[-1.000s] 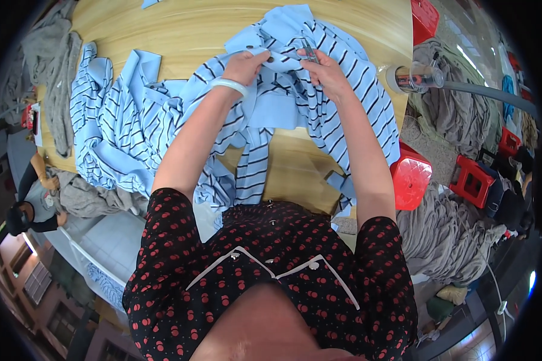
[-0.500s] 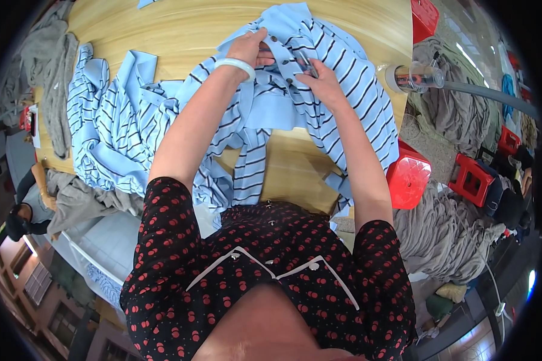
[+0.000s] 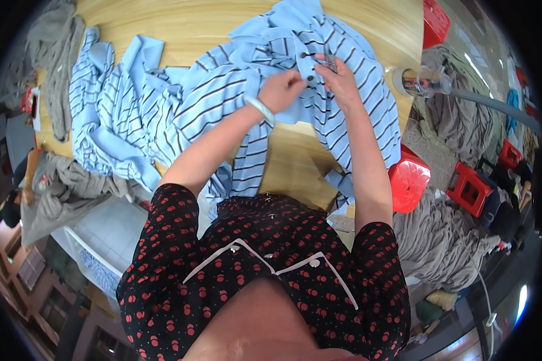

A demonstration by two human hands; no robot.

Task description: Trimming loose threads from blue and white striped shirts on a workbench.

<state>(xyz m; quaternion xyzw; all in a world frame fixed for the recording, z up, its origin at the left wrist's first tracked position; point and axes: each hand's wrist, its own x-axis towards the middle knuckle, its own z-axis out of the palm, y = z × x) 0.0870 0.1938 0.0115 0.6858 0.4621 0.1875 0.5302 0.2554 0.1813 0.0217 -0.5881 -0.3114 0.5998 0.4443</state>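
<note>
A light blue shirt with dark stripes (image 3: pixel 223 90) is spread over the wooden table (image 3: pixel 180 24), its button placket lying near the table's far right part. The placket is pinched by the left hand (image 3: pixel 281 90), whose fingers are closed together on the cloth just beside a dark button (image 3: pixel 310 78). The same placket is gripped from the other side by the right hand (image 3: pixel 341 81), its fingers curled onto the fabric, with a small metal tool that looks like snips (image 3: pixel 331 62) held in them; how tightly the tool is clasped cannot be told. A pale bangle (image 3: pixel 261 110) is worn on the left wrist. More blue striped garments (image 3: pixel 108 114) are heaped on the table's left part, and grey garments (image 3: pixel 57 66) are draped over its far left edge. Two red plastic stools (image 3: pixel 408 183) are seen just off the table's right side, with a heap of grey cloth (image 3: pixel 442 240) beyond them on the floor.
</note>
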